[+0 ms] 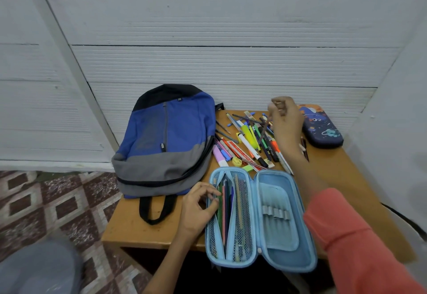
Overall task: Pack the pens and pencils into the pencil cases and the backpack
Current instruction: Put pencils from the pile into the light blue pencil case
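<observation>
At the table's [129, 229] far edge, over the pen pile [247, 141]: right hand [286, 120] pinches a dark pencil [263, 132], tip down. Open blue case [284, 224] lies toward the near edge, long axis near–far; left hand [198, 206] grips its mesh pocket [242, 224] lip.

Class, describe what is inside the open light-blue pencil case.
In the open pencil case, the left half's mesh pocket holds several pencils. The right half shows a cloth pocket and elastic loops; that pocket's contents are hidden.

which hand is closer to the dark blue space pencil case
Right. The right hand hovers beside the dark blue pencil case; the left hand grips the open light blue case, well away.
</observation>
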Available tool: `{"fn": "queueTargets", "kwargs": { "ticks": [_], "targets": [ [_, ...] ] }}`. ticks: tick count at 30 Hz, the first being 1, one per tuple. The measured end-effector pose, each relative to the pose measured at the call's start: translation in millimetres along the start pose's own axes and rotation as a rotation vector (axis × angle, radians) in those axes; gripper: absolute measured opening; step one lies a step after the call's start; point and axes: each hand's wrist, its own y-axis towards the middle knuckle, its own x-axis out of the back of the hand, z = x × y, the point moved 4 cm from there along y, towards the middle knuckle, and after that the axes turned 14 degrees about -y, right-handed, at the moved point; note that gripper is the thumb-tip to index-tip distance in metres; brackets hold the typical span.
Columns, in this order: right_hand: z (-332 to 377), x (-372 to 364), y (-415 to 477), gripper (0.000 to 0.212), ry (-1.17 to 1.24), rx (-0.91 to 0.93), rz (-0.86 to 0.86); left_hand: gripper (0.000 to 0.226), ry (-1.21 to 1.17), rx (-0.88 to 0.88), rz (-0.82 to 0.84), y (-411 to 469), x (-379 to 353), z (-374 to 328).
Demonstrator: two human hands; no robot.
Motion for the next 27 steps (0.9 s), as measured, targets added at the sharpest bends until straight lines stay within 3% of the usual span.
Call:
{"fn": "queueTargets", "kwargs": {
  "ticks": [5,8,14,19,27],
  "targets": [
    [27.1,-41.7,-42.8,0.011,0.099,-0.054,0.396,0.021,0.029,-0.008,-0.001,-0.4,-0.1,-3.3],
    [28.9,-64.9,-80.9,0.014,-0.064,-0.003,0.585,0.017,0.030,-0.012,-0.008,-0.2,0.1,-3.2],
    [10.9,-86.4,-114.5,0.015,-0.459,0.107,0.754,0.016,0.046,0.001,-0.007,-0.1,0.4,-2.5],
    [1.8,-81.7,-125.2,0.018,-0.671,0.162,0.809,0.017,0.048,0.010,-0.004,0.4,-0.1,-1.4],
    [14.3,-70.3,-139.3,0.018,-0.943,0.468,0.721,0.017,0.044,0.021,0.002,0.1,-0.1,0.9]
  ]
}}
